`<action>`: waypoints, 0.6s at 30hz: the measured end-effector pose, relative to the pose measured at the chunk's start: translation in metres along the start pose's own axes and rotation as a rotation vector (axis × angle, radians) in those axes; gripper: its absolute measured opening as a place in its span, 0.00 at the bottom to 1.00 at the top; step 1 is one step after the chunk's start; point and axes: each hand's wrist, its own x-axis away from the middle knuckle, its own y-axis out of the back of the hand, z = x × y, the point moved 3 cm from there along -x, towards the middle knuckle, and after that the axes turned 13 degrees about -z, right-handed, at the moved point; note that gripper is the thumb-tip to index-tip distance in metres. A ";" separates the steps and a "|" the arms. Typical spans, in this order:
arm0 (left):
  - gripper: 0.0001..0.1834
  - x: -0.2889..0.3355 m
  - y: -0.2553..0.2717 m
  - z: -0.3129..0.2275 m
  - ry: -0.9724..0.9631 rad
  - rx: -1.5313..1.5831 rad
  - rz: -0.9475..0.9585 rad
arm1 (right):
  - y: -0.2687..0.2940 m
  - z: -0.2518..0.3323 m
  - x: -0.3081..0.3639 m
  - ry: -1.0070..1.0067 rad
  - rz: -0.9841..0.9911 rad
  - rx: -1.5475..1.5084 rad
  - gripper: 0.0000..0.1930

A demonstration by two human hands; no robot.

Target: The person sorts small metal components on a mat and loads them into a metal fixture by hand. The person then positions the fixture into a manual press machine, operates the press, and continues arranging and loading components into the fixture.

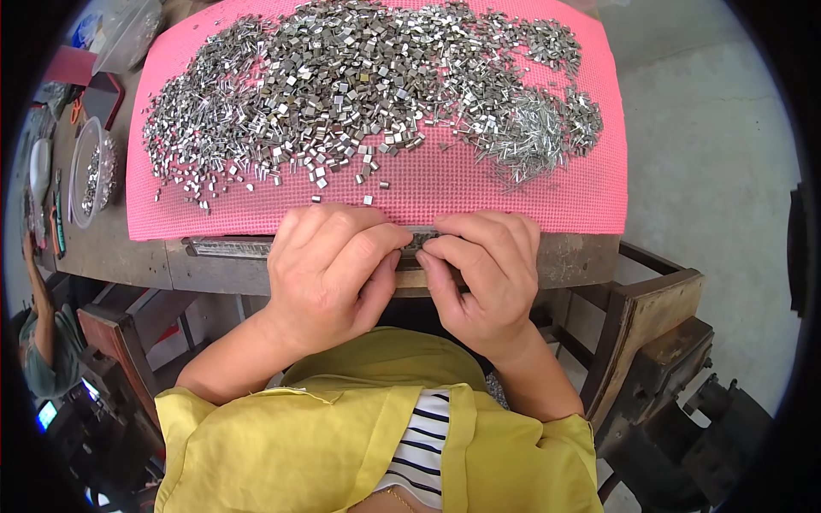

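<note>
A long, narrow dark metal bar (229,248) lies along the table's front edge, partly hidden beneath my hands. My left hand (329,261) is closed, its thumb and fingertips bent together at the bar's middle. Facing it across a small gap, my right hand (486,272) is closed too, fingertips pressed onto the same stretch of bar. Whatever small piece lies between the fingers is too hidden to name. Just beyond my hands, a pink mesh mat (359,221) carries a wide heap of small shiny metal blocks (329,68). A pile of thin metal pins (532,137) lies at its right.
On the left, a clear plastic tub (79,184) holds small metal parts, near a black-and-red case (104,98) and several hand tools. A wooden-topped frame (654,303) stands at the table's right. Another person's arm (38,291) shows at far left.
</note>
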 end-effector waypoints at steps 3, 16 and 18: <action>0.18 0.000 -0.001 0.001 0.000 -0.004 0.000 | -0.001 0.001 -0.002 -0.021 0.070 0.027 0.12; 0.19 0.004 -0.001 0.005 -0.022 0.012 -0.057 | 0.017 -0.003 -0.012 -0.243 -0.009 -0.148 0.11; 0.19 0.004 -0.001 0.005 -0.023 0.011 -0.059 | 0.018 -0.002 -0.015 -0.212 0.005 -0.169 0.12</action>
